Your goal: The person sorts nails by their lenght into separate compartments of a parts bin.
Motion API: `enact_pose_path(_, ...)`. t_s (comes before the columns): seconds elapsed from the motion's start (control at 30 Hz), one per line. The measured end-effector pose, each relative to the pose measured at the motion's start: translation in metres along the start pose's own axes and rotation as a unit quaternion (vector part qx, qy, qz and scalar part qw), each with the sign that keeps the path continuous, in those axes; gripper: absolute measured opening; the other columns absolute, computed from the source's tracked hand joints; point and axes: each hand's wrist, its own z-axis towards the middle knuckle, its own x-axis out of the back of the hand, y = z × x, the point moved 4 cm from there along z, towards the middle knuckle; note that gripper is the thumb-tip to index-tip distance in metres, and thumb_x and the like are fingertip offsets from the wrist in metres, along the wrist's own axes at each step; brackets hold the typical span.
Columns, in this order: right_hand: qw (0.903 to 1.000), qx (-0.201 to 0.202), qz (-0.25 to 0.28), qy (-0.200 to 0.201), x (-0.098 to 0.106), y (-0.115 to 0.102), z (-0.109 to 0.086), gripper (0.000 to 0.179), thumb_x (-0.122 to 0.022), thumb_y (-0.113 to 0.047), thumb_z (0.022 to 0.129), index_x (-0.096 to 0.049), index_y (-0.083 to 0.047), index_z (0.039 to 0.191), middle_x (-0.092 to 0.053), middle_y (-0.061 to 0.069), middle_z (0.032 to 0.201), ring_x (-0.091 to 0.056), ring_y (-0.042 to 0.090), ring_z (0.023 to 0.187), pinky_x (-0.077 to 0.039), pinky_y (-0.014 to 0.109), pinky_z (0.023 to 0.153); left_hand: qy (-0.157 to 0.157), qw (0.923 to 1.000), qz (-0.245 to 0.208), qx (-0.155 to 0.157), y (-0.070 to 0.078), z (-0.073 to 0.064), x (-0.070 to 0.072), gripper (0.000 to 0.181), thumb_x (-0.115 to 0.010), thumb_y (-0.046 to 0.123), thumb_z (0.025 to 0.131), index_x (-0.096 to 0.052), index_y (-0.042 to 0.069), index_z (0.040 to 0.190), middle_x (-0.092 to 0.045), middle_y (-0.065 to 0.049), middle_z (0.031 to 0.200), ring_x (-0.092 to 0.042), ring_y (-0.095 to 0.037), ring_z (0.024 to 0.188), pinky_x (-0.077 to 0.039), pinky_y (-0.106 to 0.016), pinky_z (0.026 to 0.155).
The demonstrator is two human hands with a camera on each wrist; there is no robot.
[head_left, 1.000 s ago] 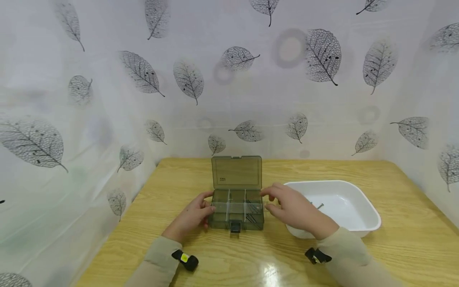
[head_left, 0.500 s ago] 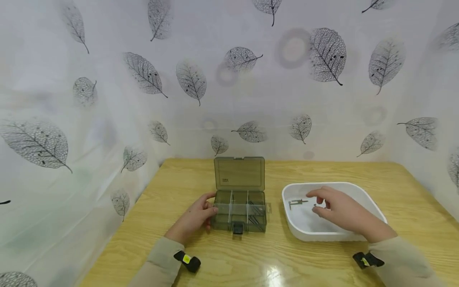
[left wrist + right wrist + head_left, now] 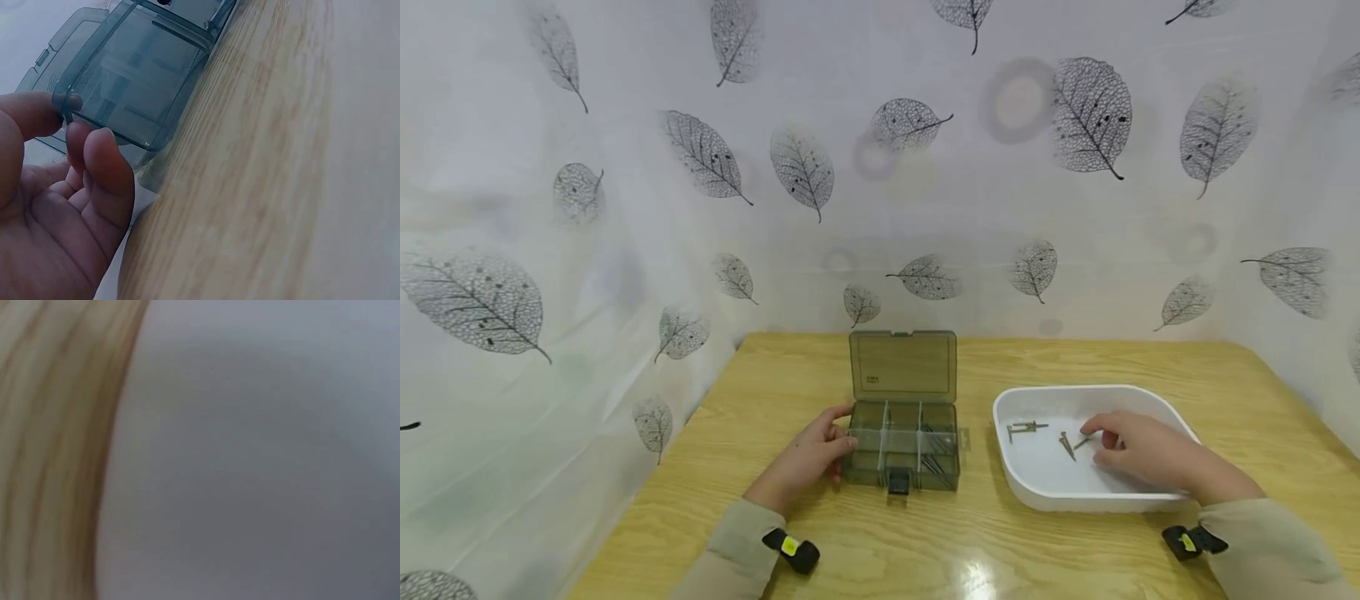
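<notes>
Pinched box (image 3: 901, 454) edge with left fingers (image 3: 832, 412) | parted right fingers (image 3: 1103, 421) by screws (image 3: 1067, 445) inside tray (image 3: 1052, 477) | saw surface (image 3: 973, 508) between, backdrop (image 3: 970, 200) behind

Wood-grained table (image 3: 880, 542) with a divided translucent box (image 3: 902, 414) and, to its right, a white tray (image 3: 1060, 503)
</notes>
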Motion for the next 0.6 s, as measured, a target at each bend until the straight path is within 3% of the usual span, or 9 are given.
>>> enact_pose_path(0.3,0.9998,-0.019,0.008,-0.002,-0.0065,0.0060,-0.0024,0.015,-0.077,-0.019,0.086,-0.068,-0.019,0.098,-0.051,-0.007,0.083,-0.047,0.011,0.077,-0.042,0.031,0.069,-0.007,1.0000,0.003,0.002,-0.0026,0.0029,-0.0011,0.069,-0.062,0.025,0.103,-0.025,0.014,0.160,-0.054,-0.013,0.092,-0.053,-0.021,0.067,-0.057,-0.040,0.062)
enact_pose_path(0.6,0.9999,0.016,-0.003,0.003,-0.0095,0.0038,0.0015,0.019,-0.077,-0.016,0.083,-0.060,-0.024,0.084,-0.045,-0.011,0.071,-0.042,0.004,0.068,-0.036,0.027,0.064,-0.007,1.0000,0.000,0.004,-0.0056,0.0032,0.0010,0.069,-0.062,0.027,0.103,-0.024,0.015,0.160,-0.054,-0.013,0.095,-0.053,-0.021,0.067,-0.057,-0.041,0.062)
